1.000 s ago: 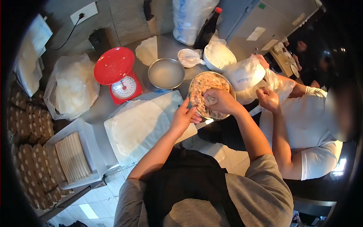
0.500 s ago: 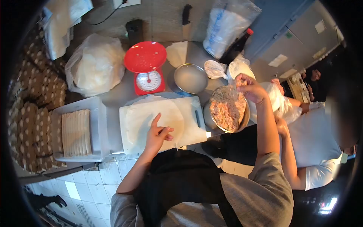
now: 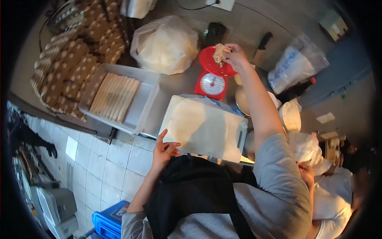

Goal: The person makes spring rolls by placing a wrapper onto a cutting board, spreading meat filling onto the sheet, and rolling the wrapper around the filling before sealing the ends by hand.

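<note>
My right hand (image 3: 237, 58) holds a clump of pinkish filling (image 3: 220, 55) over the red pan (image 3: 208, 59) of a kitchen scale. The scale's round dial (image 3: 213, 84) faces me. My left hand (image 3: 164, 151) is open with its fingers apart, at the front left edge of a white cutting board (image 3: 234, 139). A thin round wrapper (image 3: 191, 119) lies flat on the board. To the left, a translucent tray (image 3: 149, 95) holds a row of pale rolls (image 3: 115, 95).
Behind the tray stands a plastic bag of pale sheets (image 3: 167, 46). Stacked egg cartons (image 3: 65, 75) fill the left. A knife (image 3: 262, 46), a dark bottle (image 3: 296, 91) and a metal bowl (image 3: 242, 99) are at the back right. A co-worker (image 3: 332, 195) is at the right.
My right hand has gone from the bowl of filling to the scale, now with a clump in it. My left hand has drawn back to the board's front left edge. The view has turned.
</note>
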The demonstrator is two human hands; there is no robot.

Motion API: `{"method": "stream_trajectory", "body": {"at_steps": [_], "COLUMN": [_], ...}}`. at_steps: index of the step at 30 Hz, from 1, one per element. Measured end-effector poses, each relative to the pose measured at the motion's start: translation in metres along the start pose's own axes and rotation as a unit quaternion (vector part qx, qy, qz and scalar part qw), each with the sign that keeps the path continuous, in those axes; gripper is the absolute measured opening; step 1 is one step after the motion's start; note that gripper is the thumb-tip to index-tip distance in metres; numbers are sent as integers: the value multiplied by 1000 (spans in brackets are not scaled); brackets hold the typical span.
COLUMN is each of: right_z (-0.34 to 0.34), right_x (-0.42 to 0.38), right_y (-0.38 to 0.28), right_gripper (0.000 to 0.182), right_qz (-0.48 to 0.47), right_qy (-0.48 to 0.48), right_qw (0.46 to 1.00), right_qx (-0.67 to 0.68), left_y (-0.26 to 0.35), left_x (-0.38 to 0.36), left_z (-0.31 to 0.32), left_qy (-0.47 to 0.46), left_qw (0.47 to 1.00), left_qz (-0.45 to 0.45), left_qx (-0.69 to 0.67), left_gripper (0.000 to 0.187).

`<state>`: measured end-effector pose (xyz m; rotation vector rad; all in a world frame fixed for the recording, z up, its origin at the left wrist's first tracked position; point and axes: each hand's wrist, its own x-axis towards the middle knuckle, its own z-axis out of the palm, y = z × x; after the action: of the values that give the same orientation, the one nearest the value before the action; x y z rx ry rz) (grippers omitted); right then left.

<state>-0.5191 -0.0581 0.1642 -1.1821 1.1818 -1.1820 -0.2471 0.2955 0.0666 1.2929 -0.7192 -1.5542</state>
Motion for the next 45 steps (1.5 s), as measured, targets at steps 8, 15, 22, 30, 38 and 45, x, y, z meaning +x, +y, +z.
{"method": "stream_trajectory", "body": {"at_steps": [8, 15, 22, 30, 38, 45], "right_z": [-1, -4, -14, -60, -141, -84], "right_x": [-6, -11, -25, -131, -337, -296], "right_y": [3, 0, -18, -56, -9, -43], "right_gripper": [15, 15, 20, 27, 9, 15], "right_qz": [-177, -251, 24, 14, -14, -57], "right_qy": [55, 121, 117, 84, 304, 291], "right_qw": [838, 842, 993, 989, 794, 795], "right_qx": [-513, -461, 22, 119, -526, -529], "left_y": [-25, -24, -16, 0, 9, 20], "left_x": [-20, -8, 4, 36, 70, 81], "left_z": [-33, -17, -5, -5, 15, 24], "left_qy": [60, 0, -61, -136, -253, -282], "left_qw": [998, 1000, 997, 985, 959, 947], "left_qz": [-7, -1, -37, -64, -65, -73], "left_qx": [-23, 3, 22, 85, 115, 134], "left_gripper": [61, 53, 48, 44, 43, 41]}}
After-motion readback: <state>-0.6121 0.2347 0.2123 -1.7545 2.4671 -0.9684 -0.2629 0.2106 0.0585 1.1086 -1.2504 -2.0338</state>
